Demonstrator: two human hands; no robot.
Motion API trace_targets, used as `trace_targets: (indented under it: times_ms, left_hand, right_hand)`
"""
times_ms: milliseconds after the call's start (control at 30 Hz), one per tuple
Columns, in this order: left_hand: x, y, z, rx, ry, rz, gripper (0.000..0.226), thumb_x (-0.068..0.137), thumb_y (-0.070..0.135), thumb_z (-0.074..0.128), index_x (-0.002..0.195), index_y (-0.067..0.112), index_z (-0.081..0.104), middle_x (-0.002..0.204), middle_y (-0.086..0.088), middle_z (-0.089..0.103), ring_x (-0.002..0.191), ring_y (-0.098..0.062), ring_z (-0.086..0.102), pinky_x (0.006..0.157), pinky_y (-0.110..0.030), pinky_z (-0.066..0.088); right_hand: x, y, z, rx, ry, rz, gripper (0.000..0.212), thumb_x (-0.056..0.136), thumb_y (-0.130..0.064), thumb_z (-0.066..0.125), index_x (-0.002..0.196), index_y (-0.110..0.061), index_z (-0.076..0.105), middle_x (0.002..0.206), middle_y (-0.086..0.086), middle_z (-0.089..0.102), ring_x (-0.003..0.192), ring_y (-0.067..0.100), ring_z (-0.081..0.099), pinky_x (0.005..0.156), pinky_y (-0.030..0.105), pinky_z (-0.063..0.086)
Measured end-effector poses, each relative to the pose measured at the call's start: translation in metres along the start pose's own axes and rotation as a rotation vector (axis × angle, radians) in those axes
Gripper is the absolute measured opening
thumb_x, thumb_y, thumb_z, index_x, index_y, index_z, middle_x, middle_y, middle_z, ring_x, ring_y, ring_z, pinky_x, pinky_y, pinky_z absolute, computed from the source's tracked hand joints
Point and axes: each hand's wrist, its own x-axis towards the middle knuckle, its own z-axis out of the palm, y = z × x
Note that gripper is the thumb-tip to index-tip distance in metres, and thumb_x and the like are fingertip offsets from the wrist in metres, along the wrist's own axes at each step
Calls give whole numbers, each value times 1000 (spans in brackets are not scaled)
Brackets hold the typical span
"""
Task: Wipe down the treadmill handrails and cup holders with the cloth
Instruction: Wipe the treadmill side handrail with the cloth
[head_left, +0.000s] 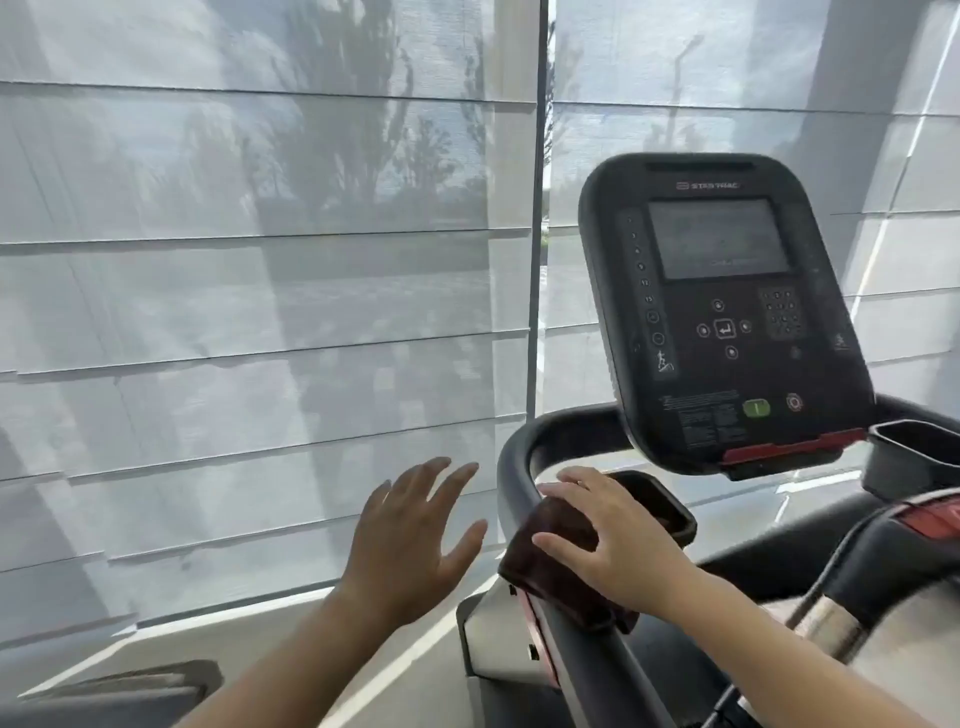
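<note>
1. Two hands in view: right hand (613, 540) pressed flat on the dark cloth (556, 551), fingers spread over it rather than closed round it; left hand (410, 535) open in the air, fingers apart, holding nothing, just beside the rail.
2. Cloth draped over the left handrail (511, 483) at its bend, next to the left cup holder (670, 512).
3. Likely slip: with only palm pressure and no pinch, cloth could slide off the curved rail and drop to the floor.
4. Possible snag: cloth corner hanging low near the bracket under the rail, could catch there on a downward stroke.
5. Risk of brushing the console (727, 312) buttons when reaching across.
6. Left cup holder: dark inside, nothing seen in it, partly hidden by the hand.
7. Right cup holder (914, 441): apparently empty, interior only partly visible.
</note>
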Motion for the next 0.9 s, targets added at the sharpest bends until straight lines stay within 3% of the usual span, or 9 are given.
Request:
trace_targets:
  times_ms: [167,267,500,567,700,900]
  left_hand:
    - [6,-3,14,-11,16,5,64,82,62,23,137,32,37,141,3,45,126,-18,44,101,-38,39]
    - [8,-7,20,-5,19,22,65,82,62,21,137,31,37,141,3,44,127,-18,42,100,-36,39]
    - [6,-12,25,-34,8,10,66,81,63,20,137,32,37,141,5,43,128,-16,41,101,-36,38]
    - [7,-12,25,-40,4,12,66,81,63,20,137,32,37,142,4,43,128,-16,41,101,-36,39]
    - [6,-9,26,-52,-14,-4,67,80,64,17,137,34,35,144,7,39,130,-13,37,102,-33,37]
    - [-6,-6,29,-53,-41,-16,59,84,59,26,137,34,34,145,8,38,131,-12,36,103,-31,35]
  right_hand:
    - [13,-3,18,-178,-33,169,66,83,-72,40,140,-39,32,156,-2,20,144,20,10,116,51,11]
    - [13,-6,32,-287,-83,178,69,83,-73,35,140,-35,27,156,-1,16,146,24,2,115,55,0]
    - [-5,-1,28,-191,-57,84,68,76,-72,40,135,-40,33,154,-6,22,145,15,6,117,46,-1]
    - [-2,-5,25,-156,-47,160,75,73,-76,39,138,-39,30,156,-4,18,145,17,3,116,48,-3]
    - [10,-21,37,-246,-43,415,101,74,-82,39,150,-24,6,161,9,-1,146,32,-8,114,54,-8]
    - [-2,-22,43,-199,23,295,82,80,-60,52,147,-25,20,160,2,8,147,25,0,117,49,-3]
